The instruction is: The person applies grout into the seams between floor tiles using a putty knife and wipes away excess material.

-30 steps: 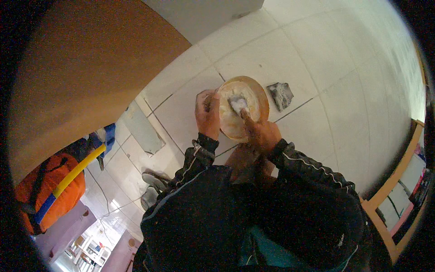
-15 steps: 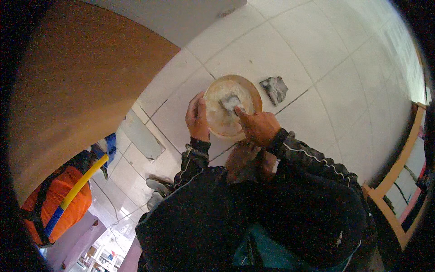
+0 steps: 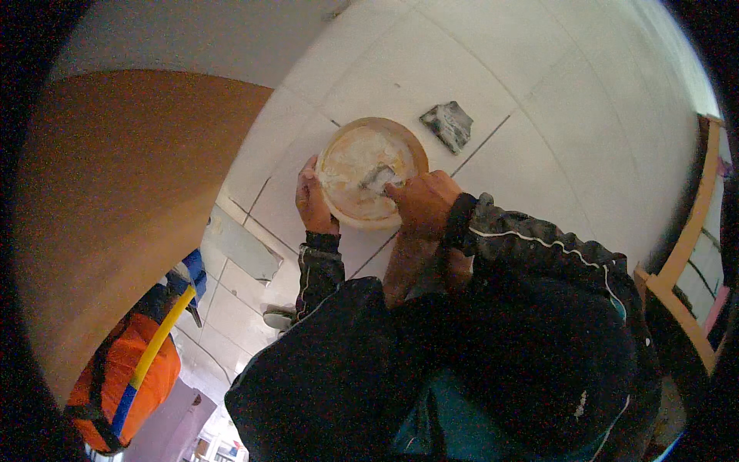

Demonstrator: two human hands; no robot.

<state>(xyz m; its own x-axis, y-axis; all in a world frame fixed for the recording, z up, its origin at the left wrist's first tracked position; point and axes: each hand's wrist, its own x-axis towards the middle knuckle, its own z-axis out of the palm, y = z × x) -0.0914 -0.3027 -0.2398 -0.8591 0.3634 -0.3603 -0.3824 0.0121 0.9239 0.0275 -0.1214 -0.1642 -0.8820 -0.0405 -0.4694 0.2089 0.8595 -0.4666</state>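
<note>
A round tan bowl (image 3: 414, 138), its inside coated with pale, wet-looking paste (image 3: 354, 150), stands on the floor tiles in front of me. My left hand (image 3: 312, 197) cups its left side, fingers pressed against the outer wall. From the lower right, my right hand (image 3: 428, 199) grips a putty knife (image 3: 379, 179) whose smeared blade lies in the paste; its handle is hidden in my fist. Just beyond the bowl to the right lies a dark, flat, jagged-edged piece (image 3: 449, 126) with whitish smears.
A large brown panel (image 3: 146, 162) rises at the left. Near it are a pale flat board (image 3: 242, 242) and an orange bag (image 3: 150, 362) with a yellow and blue strap. An orange-tan wooden frame (image 3: 697, 239) stands at the far right.
The putty knife blade has moved down toward the near right of the bowl, and my right hand has turned with it. The whole view has shifted; my left hand stays on the bowl.
</note>
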